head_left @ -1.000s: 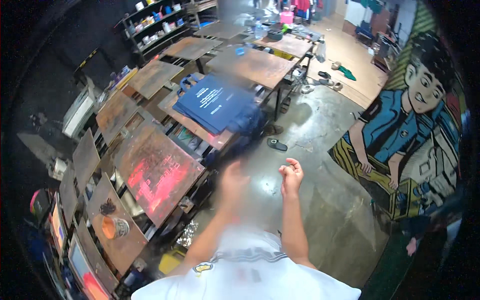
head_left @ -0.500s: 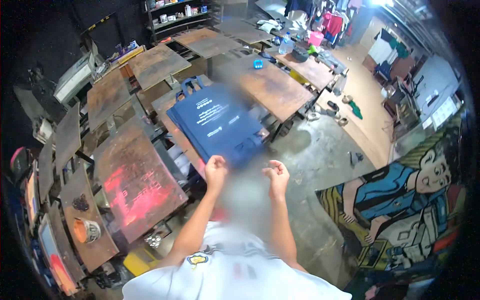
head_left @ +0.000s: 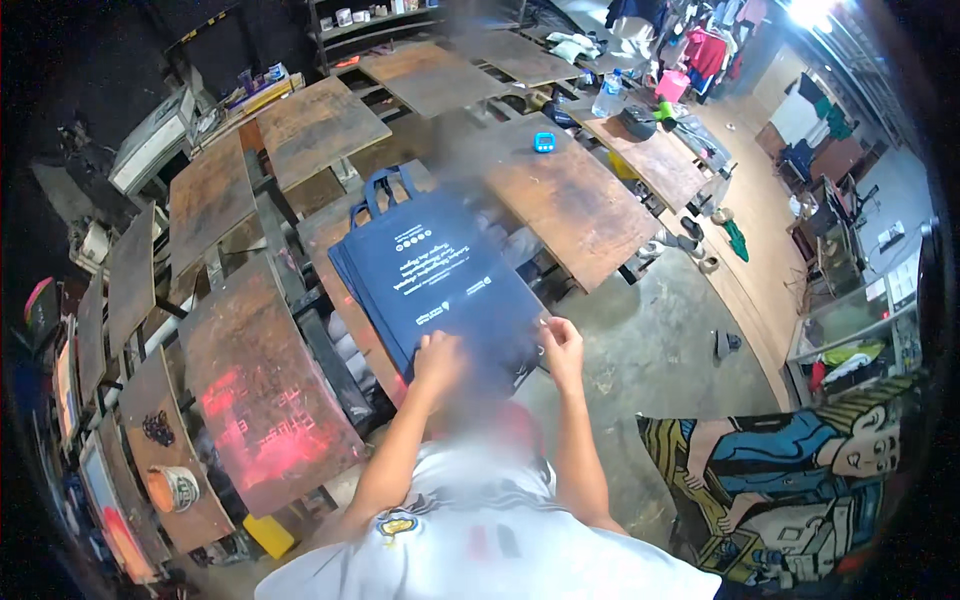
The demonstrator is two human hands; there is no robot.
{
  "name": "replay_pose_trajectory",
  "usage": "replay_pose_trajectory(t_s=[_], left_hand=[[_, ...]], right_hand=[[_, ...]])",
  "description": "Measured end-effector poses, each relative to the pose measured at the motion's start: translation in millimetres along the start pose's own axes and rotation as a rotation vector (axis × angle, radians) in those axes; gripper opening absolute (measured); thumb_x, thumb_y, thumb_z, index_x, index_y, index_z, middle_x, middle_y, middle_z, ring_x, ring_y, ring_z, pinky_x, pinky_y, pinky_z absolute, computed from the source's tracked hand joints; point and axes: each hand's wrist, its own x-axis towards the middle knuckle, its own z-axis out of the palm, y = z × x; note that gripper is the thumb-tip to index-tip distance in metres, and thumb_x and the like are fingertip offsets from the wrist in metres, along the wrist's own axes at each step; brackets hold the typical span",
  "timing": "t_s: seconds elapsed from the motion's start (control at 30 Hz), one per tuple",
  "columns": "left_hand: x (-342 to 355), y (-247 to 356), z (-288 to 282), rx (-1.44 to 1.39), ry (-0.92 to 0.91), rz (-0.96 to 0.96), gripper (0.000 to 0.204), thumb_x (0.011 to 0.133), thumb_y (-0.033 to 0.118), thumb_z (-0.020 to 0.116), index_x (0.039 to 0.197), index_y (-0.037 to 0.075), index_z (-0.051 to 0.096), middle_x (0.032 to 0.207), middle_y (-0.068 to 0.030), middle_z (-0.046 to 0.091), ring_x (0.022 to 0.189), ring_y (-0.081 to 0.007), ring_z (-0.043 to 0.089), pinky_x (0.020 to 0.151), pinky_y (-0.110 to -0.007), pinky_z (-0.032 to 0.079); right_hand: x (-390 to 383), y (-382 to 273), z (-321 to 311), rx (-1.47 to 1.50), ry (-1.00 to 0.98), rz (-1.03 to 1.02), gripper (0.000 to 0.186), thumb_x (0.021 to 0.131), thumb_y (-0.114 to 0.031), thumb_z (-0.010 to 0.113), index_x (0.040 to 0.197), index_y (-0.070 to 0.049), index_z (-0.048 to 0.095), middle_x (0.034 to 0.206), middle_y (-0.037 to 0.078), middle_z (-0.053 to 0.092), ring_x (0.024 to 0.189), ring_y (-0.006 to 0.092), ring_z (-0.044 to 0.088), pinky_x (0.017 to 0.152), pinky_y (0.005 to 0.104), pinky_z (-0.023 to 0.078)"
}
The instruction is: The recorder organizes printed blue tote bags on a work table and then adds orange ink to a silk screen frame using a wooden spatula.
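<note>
A dark blue tote bag (head_left: 450, 265) with white print lies on top of several similar bags, stacked on a brown board. Its handles (head_left: 385, 190) stick out at the far left end. At the near left edge, my left hand (head_left: 438, 368) has curled fingers on the cloth; blur hides part of the fingertips. My right hand (head_left: 564, 352) pinches the bag's right edge near the close corner, thumb against forefinger. A blurred patch covers part of the bag's near end between my hands.
Rows of stained boards surround the stack, one with pink paint (head_left: 275, 420). A blue timer (head_left: 544, 142) sits on the board to the right. A plastic bottle (head_left: 607, 93) stands farther back. At left is a tub with orange contents (head_left: 173, 488). A painted cartoon panel (head_left: 790, 480) fills the lower right.
The top bag now lies flatter, its near end spread toward me and its print fully in sight. My hands have come onto its near edges, and the view has shifted slightly.
</note>
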Motion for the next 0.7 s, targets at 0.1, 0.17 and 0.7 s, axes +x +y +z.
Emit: replay_pose_trajectory(t_s=[0.1, 0.17, 0.7], left_hand=[[18, 0, 3, 0.023, -0.003, -0.105, 0.036, 0.081, 0.033, 0.073, 0.111, 0.014, 0.067, 0.118, -0.0117, 0.058, 0.117, -0.0326, 0.049, 0.098, -0.046, 0.045], [28, -2, 15, 0.032, 0.024, -0.148, 0.036, 0.080, 0.037, 0.074, 0.109, 0.018, 0.065, 0.115, -0.0100, 0.058, 0.116, -0.0321, 0.049, 0.095, -0.048, 0.044], [42, 31, 55, 0.201, 0.272, -0.466, 0.031, 0.078, 0.036, 0.076, 0.100, 0.019, 0.060, 0.109, -0.0066, 0.055, 0.109, -0.0312, 0.049, 0.087, -0.048, 0.041]], right_hand=[[35, 10, 0, -0.198, -0.030, 0.005, 0.022, 0.086, -0.013, 0.067, 0.104, -0.002, 0.065, 0.099, 0.015, 0.069, 0.090, 0.0243, 0.067, 0.083, 0.0344, 0.052], [58, 22, -1, -0.442, -0.011, -0.158, 0.028, 0.081, -0.022, 0.070, 0.102, -0.004, 0.065, 0.093, 0.020, 0.066, 0.087, 0.0389, 0.065, 0.081, 0.0443, 0.052], [149, 6, 6, -0.377, -0.689, -0.120, 0.012, 0.077, -0.011, 0.069, 0.078, -0.001, 0.063, 0.068, 0.013, 0.064, 0.062, 0.0235, 0.065, 0.060, 0.0339, 0.051]])
